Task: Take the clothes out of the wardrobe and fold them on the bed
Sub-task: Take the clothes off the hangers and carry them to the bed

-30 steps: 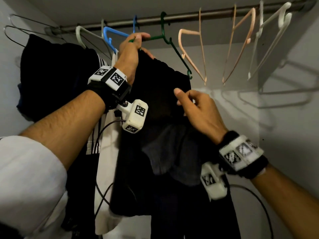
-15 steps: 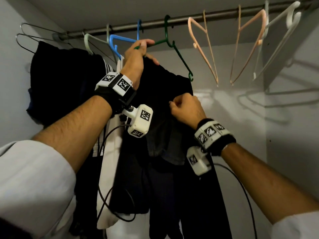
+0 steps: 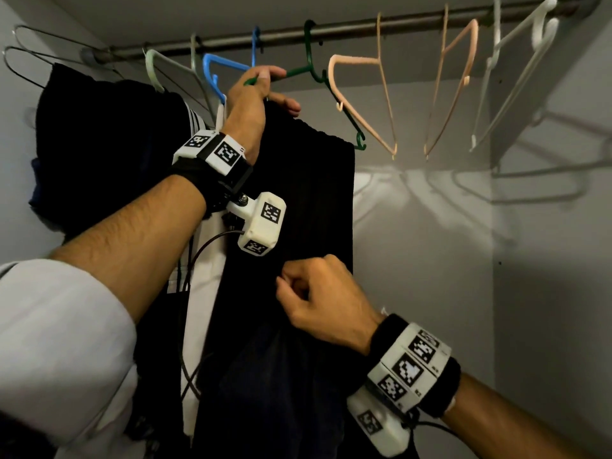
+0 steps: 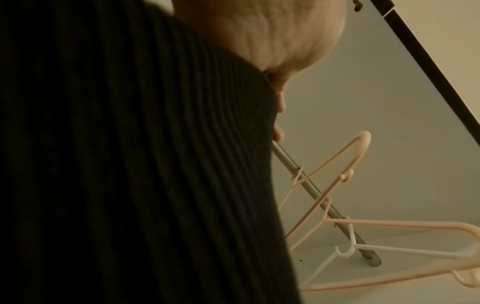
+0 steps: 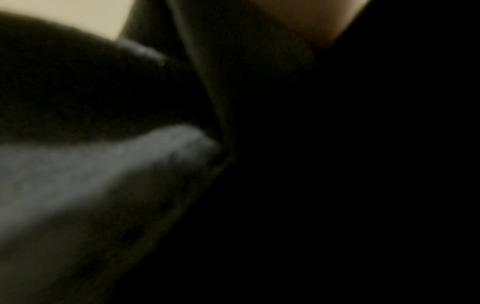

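A black garment [image 3: 308, 193] hangs from a green hanger [image 3: 318, 74] on the wardrobe rail [image 3: 364, 24]. My left hand [image 3: 255, 94] grips the hanger's upper arm, thumb against the cloth's top edge. Lower down, my right hand [image 3: 318, 293] is curled into the black fabric and grips a fold of it. In the left wrist view the ribbed black cloth [image 4: 130, 164] fills the left side under my palm [image 4: 272, 37]. The right wrist view is dark and blurred, showing only dark cloth [image 5: 103, 185].
Other dark clothes [image 3: 99, 154] and a white striped garment [image 3: 202, 293] hang at the left beside a blue hanger [image 3: 215, 71]. Empty peach hangers [image 3: 374, 94] and a white hanger [image 3: 516, 54] hang to the right. The wardrobe's grey back wall [image 3: 430, 260] and side wall [image 3: 556, 260] close in.
My right hand has closed on the black fabric and dropped lower, drawing the cloth down. My left hand has stayed on the green hanger.
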A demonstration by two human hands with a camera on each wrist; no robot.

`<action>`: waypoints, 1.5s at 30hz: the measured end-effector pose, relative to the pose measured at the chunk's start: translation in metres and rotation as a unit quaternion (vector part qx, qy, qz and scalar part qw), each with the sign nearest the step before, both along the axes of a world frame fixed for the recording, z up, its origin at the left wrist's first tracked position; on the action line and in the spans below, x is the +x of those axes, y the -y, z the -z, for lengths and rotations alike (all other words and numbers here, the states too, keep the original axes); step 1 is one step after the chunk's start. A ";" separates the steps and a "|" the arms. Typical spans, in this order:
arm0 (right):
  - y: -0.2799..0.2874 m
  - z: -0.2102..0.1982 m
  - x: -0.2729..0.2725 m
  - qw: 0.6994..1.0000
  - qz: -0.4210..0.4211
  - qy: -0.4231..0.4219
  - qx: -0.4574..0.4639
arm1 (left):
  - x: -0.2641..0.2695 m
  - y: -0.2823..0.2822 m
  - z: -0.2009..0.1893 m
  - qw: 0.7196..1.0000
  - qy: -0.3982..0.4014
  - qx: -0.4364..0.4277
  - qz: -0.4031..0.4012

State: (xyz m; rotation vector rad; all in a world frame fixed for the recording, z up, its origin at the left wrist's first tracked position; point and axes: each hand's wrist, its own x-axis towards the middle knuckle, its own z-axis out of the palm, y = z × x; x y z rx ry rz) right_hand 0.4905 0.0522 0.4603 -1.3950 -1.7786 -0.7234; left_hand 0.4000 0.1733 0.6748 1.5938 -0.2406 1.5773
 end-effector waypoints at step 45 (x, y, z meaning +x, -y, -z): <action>0.027 -0.021 0.018 0.999 -0.001 -0.024 0.043 | 0.003 0.006 0.005 1.000 -0.023 0.007 0.002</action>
